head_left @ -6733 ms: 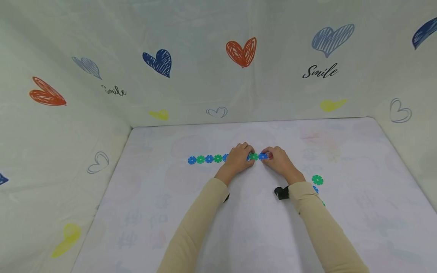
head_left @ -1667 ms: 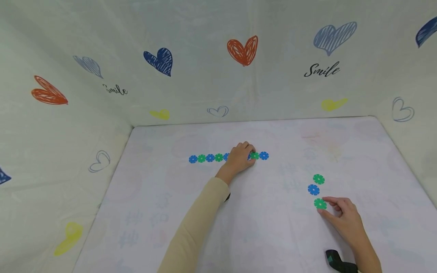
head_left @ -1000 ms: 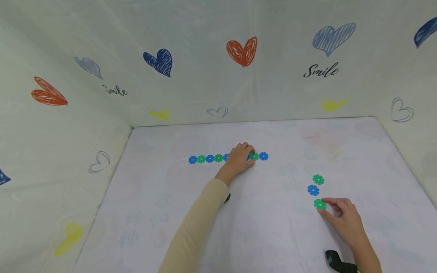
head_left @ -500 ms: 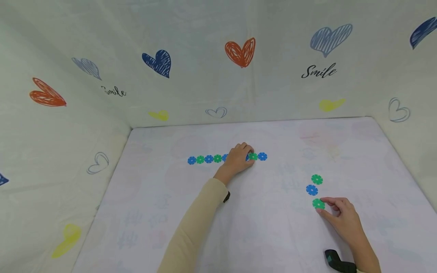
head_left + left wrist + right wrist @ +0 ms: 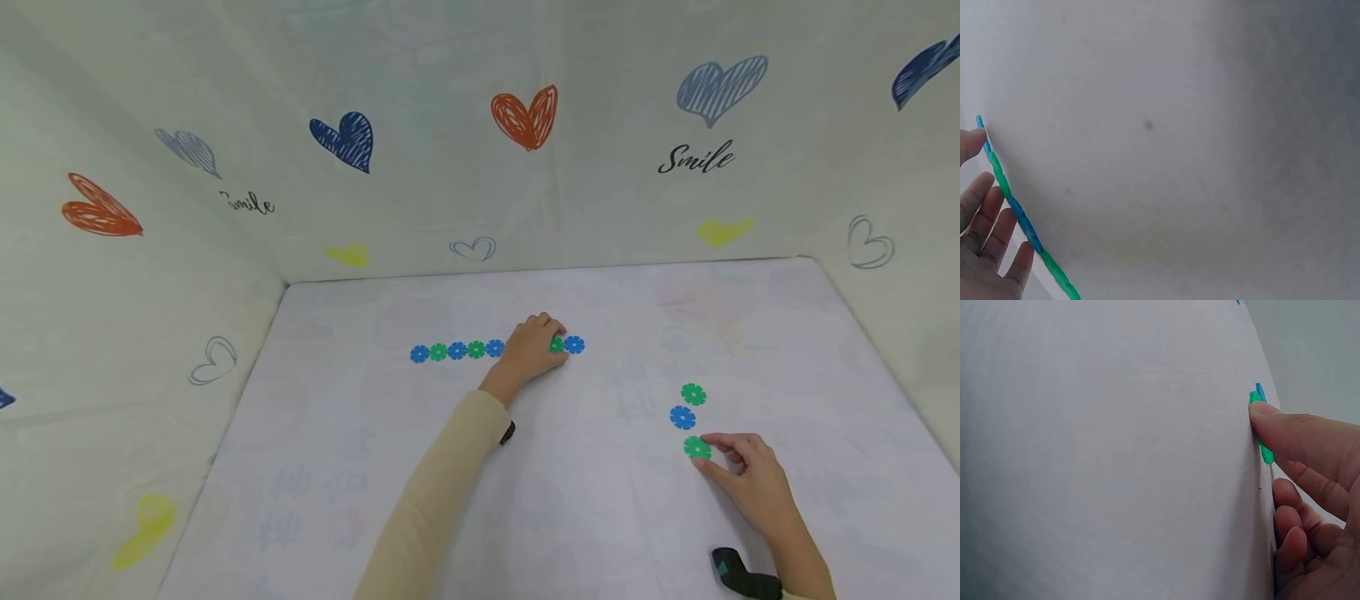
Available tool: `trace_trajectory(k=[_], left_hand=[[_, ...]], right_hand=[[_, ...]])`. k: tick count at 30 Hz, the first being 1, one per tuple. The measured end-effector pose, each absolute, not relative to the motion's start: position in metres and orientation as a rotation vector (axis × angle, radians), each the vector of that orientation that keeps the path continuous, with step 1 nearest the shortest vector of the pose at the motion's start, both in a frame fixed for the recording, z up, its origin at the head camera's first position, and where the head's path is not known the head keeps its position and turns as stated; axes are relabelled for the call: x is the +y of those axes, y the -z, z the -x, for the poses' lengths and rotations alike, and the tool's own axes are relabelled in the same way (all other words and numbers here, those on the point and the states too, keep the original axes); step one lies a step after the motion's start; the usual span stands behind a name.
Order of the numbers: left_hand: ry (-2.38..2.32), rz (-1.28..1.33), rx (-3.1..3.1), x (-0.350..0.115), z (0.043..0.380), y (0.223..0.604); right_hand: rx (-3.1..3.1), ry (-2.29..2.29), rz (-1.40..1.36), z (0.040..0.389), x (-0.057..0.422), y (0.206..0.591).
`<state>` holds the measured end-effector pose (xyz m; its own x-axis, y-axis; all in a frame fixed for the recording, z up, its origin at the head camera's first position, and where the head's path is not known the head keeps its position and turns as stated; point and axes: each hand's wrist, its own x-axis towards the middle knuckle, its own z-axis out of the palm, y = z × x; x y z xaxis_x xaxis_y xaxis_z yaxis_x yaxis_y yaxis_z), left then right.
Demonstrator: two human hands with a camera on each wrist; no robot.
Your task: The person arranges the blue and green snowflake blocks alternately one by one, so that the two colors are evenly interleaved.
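Observation:
A straight row of blue and green notched plastic snowflake discs (image 5: 457,351) lies across the table, colours alternating. My left hand (image 5: 531,346) lies over the row's right part and hides its middle. Its thumb and forefinger curve round a green disc (image 5: 556,345), one short of the blue end disc (image 5: 574,344). Edge-on in the left wrist view, the joined discs (image 5: 1025,225) run past the thumb and fingers. At the right, my right hand (image 5: 750,479) pinches a loose green disc (image 5: 697,448) by its edges. The right wrist view has the thumb on this green disc (image 5: 1267,453).
Beyond the right hand's green disc lie a loose blue disc (image 5: 682,417) and another green disc (image 5: 693,394). A white cloth covers the table (image 5: 585,500). Heart-printed curtains (image 5: 420,200) rise at its back and sides. A black wrist camera (image 5: 742,575) sits under the right wrist.
My right hand has gone from the row's blue end disc to the loose green disc at lower right. The left hand has just shifted slightly right along the row.

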<state>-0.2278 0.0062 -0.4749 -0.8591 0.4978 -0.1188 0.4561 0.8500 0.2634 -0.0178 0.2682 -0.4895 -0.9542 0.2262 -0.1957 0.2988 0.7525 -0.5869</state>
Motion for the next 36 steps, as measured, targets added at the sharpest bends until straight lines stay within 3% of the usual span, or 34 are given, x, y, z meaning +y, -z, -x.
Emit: trace_trajectory(k=[36], left_hand=[[-0.373, -0.754, 2.914, 0.0158, 0.2241, 0.4793]], right_hand=[[2.827, 0.981, -0.425, 0.0179, 0.2686, 0.4889]])
